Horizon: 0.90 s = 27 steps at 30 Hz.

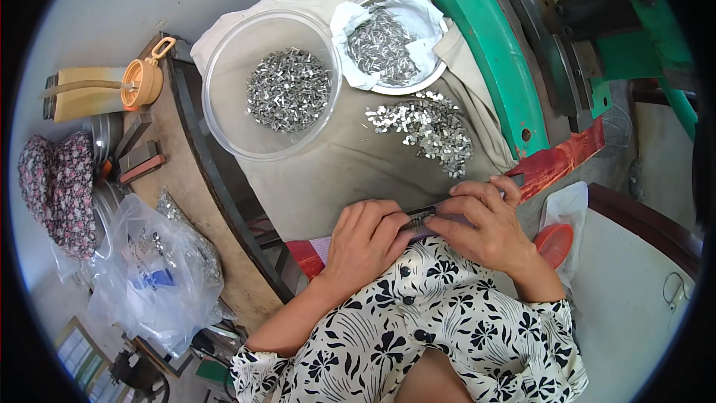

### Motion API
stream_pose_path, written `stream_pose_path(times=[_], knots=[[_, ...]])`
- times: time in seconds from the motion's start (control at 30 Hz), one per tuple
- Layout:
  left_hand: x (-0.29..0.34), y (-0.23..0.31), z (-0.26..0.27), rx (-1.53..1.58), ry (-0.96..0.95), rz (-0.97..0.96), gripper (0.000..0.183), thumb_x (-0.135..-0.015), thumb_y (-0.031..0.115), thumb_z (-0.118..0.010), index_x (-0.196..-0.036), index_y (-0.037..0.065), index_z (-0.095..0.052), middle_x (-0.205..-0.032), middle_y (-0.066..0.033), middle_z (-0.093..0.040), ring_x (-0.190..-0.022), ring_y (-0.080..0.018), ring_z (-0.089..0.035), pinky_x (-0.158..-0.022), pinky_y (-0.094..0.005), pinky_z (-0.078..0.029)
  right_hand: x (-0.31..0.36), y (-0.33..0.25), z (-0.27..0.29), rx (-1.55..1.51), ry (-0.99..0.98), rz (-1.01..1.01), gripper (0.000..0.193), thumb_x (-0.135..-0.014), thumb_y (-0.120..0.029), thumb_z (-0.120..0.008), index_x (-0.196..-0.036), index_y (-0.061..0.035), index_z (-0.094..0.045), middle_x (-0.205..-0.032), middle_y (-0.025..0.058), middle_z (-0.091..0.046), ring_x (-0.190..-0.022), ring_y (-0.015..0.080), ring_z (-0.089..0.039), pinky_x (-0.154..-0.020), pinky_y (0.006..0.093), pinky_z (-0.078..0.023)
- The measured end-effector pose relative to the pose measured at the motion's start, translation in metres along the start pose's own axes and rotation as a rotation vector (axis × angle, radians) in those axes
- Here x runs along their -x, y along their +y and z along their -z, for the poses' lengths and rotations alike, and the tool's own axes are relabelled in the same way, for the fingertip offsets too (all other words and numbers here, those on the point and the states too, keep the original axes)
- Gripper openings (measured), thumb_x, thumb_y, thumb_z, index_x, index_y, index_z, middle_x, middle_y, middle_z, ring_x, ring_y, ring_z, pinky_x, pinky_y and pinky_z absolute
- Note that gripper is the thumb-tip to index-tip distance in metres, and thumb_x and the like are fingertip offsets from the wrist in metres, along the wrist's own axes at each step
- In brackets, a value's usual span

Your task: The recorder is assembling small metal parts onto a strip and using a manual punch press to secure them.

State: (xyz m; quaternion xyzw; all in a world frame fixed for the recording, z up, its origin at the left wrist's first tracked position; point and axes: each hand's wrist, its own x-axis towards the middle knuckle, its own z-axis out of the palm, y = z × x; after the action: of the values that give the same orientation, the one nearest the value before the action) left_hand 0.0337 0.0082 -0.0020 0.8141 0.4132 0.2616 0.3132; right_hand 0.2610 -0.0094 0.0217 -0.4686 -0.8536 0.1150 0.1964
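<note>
Close to my body, my left hand (364, 242) and my right hand (483, 227) meet at a narrow dark metal bar (424, 212). Small metal pieces seem to sit in a row along it, between my fingertips. The fingers of both hands are bent and closed on the bar; my right hand covers much of it, and its end shows past that hand. Just beyond lies a loose heap of small flat shiny metal pieces (440, 134) on the grey-brown cloth (335, 179). Behind are a clear round tub (216, 108) of small metal bits and a lined metal bowl (440, 78) of thin metal pins.
A green machine (485, 52) stands at the right of the cloth. To the left, a wooden table (231, 269) holds a plastic bag (160, 276), an orange-lidded bottle (142, 82) and small blocks (142, 160). A red round dish (553, 245) lies right of my right hand.
</note>
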Motion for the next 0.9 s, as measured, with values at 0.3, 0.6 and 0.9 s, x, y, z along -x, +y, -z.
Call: stream_pose_path(times=[0.3, 0.6, 0.9], knots=[[0.024, -0.008, 0.027, -0.154, -0.042, 0.093, 0.036, -0.075, 0.019, -0.080, -0.106, 0.007, -0.066, -0.106, -0.0060, -0.059, -0.093, -0.0266, -0.057, -0.077, -0.0375, -0.044, -0.006, -0.007, -0.003, 0.162, -0.054, 0.115, 0.025, -0.079, -0.023, -0.062, -0.101, -0.0245, -0.074, -0.105, -0.0050, -0.063, -0.108, 0.0146, -0.058, -0.103, 0.0408, -0.030], [0.027, -0.014, 0.038, -0.185, -0.029, 0.003, 0.035, -0.069, 0.013, -0.083, -0.101, 0.008, -0.067, -0.101, -0.0049, -0.062, -0.088, -0.0255, -0.059, -0.075, -0.0367, -0.044, -0.008, 0.001, -0.004, 0.080, -0.033, 0.011, 0.031, -0.068, -0.027, -0.082, -0.097, -0.0194, -0.074, -0.097, -0.0054, -0.064, -0.101, 0.0171, -0.059, -0.100, 0.0428, -0.030], [0.010, -0.029, 0.036, -0.130, 0.071, 0.096, 0.032, -0.074, 0.014, -0.080, -0.102, 0.007, -0.068, -0.104, -0.0051, -0.061, -0.094, -0.0247, -0.058, -0.077, -0.0363, -0.042, -0.024, 0.015, -0.012, 0.182, 0.111, 0.090, 0.025, -0.072, -0.025, -0.080, -0.095, -0.0182, -0.073, -0.099, -0.0064, -0.065, -0.100, 0.0142, -0.061, -0.098, 0.0406, -0.035]])
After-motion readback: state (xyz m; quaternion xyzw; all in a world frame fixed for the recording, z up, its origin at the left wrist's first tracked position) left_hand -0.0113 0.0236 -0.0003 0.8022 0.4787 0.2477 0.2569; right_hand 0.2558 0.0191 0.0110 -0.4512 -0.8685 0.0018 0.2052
